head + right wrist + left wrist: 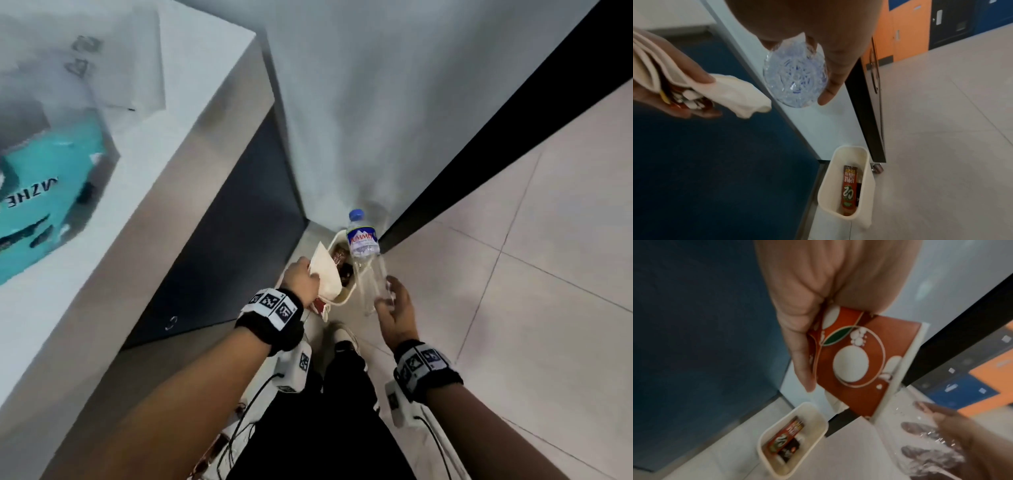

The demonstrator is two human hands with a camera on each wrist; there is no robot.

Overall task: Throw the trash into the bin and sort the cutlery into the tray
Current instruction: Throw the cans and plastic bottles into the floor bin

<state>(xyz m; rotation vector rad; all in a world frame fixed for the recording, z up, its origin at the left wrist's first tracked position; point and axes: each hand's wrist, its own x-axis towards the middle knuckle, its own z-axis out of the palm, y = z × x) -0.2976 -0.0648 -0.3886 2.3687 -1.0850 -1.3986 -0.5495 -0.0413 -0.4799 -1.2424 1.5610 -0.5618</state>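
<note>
Standing over bin, which sits on floor in the corner by a cabinet. Left hand pinches a folded napkin plus a red printed wrapper, held above bin's left rim. Right hand has fingers curled round the base of a clear bottle, cap pointing away, just right of the opening. Bin already holds a drink carton (label reads APPLE).

Risks, as judged:
- Bin mouth is narrow and the bottle long; dropped at a slant, it may catch the rim and roll across the tiles.
- Napkin is light and may drift aside, missing the opening.
- Carton inside could stop the bottle from settling.

Cutlery and tray not in view.
</note>
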